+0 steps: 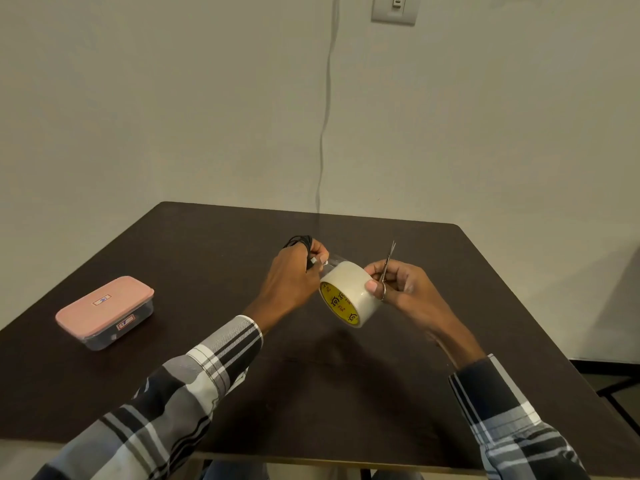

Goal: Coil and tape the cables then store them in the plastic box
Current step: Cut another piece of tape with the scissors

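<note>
My left hand (pixel 294 271) grips a coiled black cable (pixel 300 241), whose loops stick out above the knuckles, and its fingertips pinch the free end of clear tape (pixel 331 263). My right hand (pixel 401 284) holds the roll of clear tape (pixel 348 294) with the thumb on its rim. The same hand also holds small scissors (pixel 388 268), blades pointing up. Both hands hover above the middle of the dark table (pixel 311 393). The plastic box (pixel 105 311), clear with a pink lid, sits shut at the left of the table.
A thin white cord (pixel 325 109) hangs down the wall behind the table's far edge. A wall switch (pixel 394 8) is at the top. The table's right edge drops to the floor, where dark furniture legs (pixel 616 389) show.
</note>
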A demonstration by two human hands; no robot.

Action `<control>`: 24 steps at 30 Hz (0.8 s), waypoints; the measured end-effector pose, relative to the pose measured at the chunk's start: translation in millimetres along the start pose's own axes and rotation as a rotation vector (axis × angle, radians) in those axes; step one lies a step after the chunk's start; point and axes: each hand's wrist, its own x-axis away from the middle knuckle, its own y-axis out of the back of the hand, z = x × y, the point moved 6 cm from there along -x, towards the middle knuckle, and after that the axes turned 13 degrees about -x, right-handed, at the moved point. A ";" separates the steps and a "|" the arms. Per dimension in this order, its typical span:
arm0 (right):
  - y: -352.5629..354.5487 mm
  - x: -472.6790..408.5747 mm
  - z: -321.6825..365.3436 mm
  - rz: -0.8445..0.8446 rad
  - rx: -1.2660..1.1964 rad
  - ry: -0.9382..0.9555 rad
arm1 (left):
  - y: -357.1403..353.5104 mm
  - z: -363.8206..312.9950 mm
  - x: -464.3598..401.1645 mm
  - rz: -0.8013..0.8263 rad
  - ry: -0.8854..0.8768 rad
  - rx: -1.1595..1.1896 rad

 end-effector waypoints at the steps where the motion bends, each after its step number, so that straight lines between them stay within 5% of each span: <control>1: -0.4 -1.2 -0.1 -0.003 0.012 0.004 | 1.6 -0.7 0.1 -0.009 -0.004 -0.009; 16: -15.2 -14.5 3.0 -0.012 0.278 -0.073 | 17.1 -1.2 0.6 0.043 -0.044 -0.130; 24: -20.8 -31.3 0.4 0.131 0.493 -0.160 | 31.7 -9.0 -7.1 0.072 -0.064 -0.135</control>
